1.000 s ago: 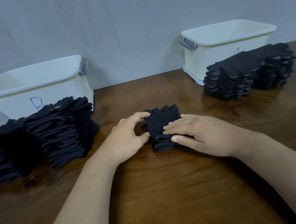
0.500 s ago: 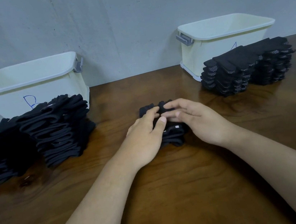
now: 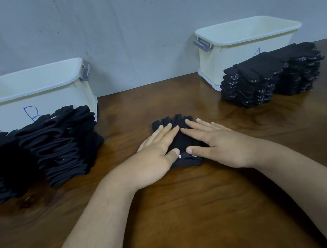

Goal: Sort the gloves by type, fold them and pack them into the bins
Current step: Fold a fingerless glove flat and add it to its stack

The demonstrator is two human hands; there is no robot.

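— Brown wooden table (image 3: 191,214) against a grey wall, was it? What stood on it?

— Two cream bins at the back. The bin marked B (image 3: 29,93) was on the left, with a pile of plain black gloves (image 3: 57,142) in front of it. The other bin (image 3: 232,56) was on the right, behind a stack of dotted gloves (image 3: 266,77).

— And the hands?

— Both lay flat on one short-fingered black glove (image 3: 180,142) at the middle of the table, between the two heaps. The left hand (image 3: 154,154) covered its left side and the right hand (image 3: 217,143) its right. The fingers were straight, the forefinger tips almost met, and the thumbs sat close together near the cuff. Neither hand gripped anything; they only pressed down.

— Which step, then?

— Folding, I judged: flattening the piece under the palms. It seemed to match the plain pile, though I could not be sure.

— And the next move?

— Probably lifting it and carrying it left, to that pile or bin B. That would call for curling the fingers under its edges so the fold did not spring open.
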